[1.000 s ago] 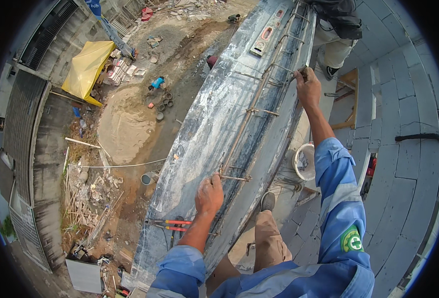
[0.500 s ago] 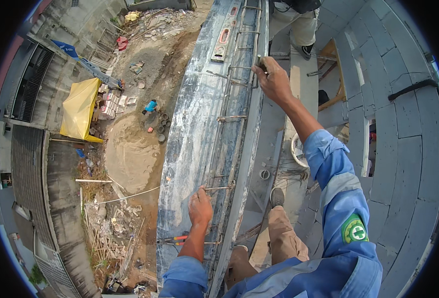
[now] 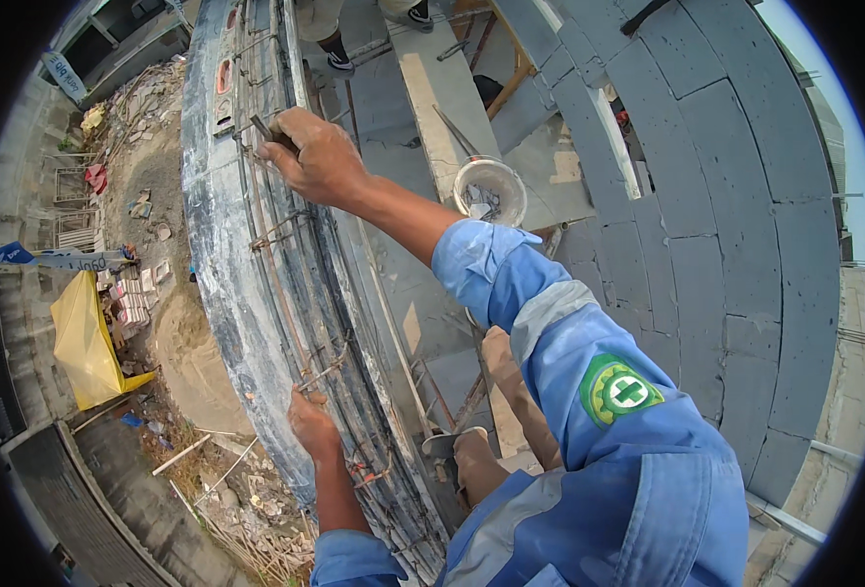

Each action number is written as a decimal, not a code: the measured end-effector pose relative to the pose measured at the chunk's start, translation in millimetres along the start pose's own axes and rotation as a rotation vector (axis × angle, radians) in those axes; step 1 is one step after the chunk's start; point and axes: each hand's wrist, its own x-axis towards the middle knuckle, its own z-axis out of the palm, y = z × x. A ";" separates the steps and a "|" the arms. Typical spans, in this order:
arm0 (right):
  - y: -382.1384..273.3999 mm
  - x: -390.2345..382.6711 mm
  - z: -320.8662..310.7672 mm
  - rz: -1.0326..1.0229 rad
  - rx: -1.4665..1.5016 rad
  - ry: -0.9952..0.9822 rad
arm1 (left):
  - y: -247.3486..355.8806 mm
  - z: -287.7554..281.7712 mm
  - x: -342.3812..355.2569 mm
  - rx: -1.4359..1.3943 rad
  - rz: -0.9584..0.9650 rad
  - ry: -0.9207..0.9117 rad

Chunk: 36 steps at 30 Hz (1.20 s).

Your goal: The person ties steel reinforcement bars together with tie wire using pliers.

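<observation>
Long steel rebars (image 3: 281,284) with short cross stirrups (image 3: 327,370) run along a narrow ledge with a pale-streaked grey board (image 3: 219,235). My right hand (image 3: 320,161) is closed around a short dark metal piece (image 3: 260,127) at the far part of the bars; its far end is hidden by my fingers. Nearer to me, my left hand (image 3: 313,426) has its fingers curled at the end of a stirrup, on the board side. Just right of that wrist, a red-handled tool (image 3: 366,474) lies among the bars, partly hidden.
A spirit level (image 3: 223,93) rests on the board's far end. Another person's shoes (image 3: 339,57) stand beyond my right hand. Right of the ledge are a plank (image 3: 423,108), a white bucket (image 3: 491,191) and a grey block wall (image 3: 706,196). Left, the ground with sand (image 3: 193,352) lies far below.
My view has swung to the right, so the ledge now appears further left. The bucket has come fully into sight. Both hands stay on the steelwork, the right still gripping the dark piece.
</observation>
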 end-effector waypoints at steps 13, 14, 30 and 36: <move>6.8 3.3 20.3 0.093 0.010 0.109 | 13.5 -11.2 0.7 -0.178 -0.278 -0.060; 3.1 1.1 21.6 -0.019 0.038 0.086 | 17.5 -13.5 0.0 -0.255 -0.332 -0.048; -32.7 -28.6 56.2 -0.203 0.149 -0.272 | 11.3 -4.7 1.0 0.274 -0.126 -0.041; -21.7 2.5 65.1 -0.075 0.138 -0.111 | -5.3 2.0 -5.0 0.230 -0.112 0.048</move>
